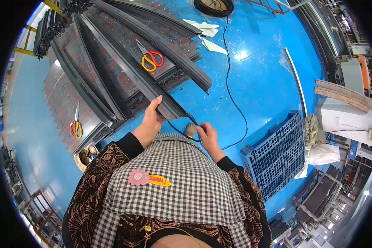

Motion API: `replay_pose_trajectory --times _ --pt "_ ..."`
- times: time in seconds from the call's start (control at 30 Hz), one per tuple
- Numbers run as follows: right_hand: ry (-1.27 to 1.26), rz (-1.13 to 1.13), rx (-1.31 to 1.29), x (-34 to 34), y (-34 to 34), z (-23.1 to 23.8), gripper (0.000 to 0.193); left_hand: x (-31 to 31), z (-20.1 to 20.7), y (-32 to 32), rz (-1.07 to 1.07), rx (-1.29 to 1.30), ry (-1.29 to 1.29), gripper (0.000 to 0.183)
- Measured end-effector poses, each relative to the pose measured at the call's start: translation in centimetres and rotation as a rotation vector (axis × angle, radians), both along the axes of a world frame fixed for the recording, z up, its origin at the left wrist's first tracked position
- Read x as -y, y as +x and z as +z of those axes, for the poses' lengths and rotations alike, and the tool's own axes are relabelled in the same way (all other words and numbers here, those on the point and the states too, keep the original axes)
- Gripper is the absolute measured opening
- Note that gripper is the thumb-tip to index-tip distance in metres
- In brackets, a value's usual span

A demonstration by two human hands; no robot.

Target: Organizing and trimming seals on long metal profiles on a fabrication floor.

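My left hand (149,123) is wrapped round the near end of a long dark grey profile strip (142,82), thumb on top. This strip runs away to the far left, over a stack of similar profiles. At its near end my right hand (208,137) pinches a thin black rubber-like cord (191,117), which meets the end of the profile. From there the cord loops over the blue floor up to a black coil (214,7) at the far side. Scissors with red and yellow handles (152,61) lie on the stack, left of the coil.
More scissors (76,127) rest on the stack's near left part. Other profile strips (169,49) fan out across it. A blue plastic pallet (279,155) stands at my right, beside crumpled cloth (314,130). White paper scraps (206,31) lie near the coil.
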State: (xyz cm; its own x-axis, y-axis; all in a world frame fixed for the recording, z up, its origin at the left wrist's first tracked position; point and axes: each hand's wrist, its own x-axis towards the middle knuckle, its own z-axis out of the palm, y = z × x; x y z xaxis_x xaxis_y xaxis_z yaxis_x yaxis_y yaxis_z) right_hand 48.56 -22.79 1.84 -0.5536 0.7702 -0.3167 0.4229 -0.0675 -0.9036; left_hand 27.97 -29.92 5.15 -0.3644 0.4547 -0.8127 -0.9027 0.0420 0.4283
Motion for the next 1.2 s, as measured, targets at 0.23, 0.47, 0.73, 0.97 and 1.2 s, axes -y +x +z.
replay_pose_trajectory --times 0.23,0.47,0.73,0.97,1.2 --pt "-0.072 -0.056 -0.065 -0.1 0.5 0.1 0.015 -0.1 -0.1 0.1 -0.043 0.012 -0.006 0.047" --pt "0.152 0.007 0.012 0.0 0.4 1.4 0.011 0.4 -0.7 0.0 -0.054 -0.005 0.008 0.049" --pt "0.125 0.029 0.070 0.9 2.9 0.0 0.018 0.6 -1.2 -0.2 -0.032 -0.015 0.016 0.048" --pt "0.240 0.116 0.092 0.0 -1.8 0.0 0.019 0.3 -0.6 -0.1 -0.073 0.023 0.019 0.044" --pt "0.209 0.073 0.006 0.9 1.1 -0.7 0.019 1.1 -1.1 -0.1 -0.037 0.011 0.008 0.040"
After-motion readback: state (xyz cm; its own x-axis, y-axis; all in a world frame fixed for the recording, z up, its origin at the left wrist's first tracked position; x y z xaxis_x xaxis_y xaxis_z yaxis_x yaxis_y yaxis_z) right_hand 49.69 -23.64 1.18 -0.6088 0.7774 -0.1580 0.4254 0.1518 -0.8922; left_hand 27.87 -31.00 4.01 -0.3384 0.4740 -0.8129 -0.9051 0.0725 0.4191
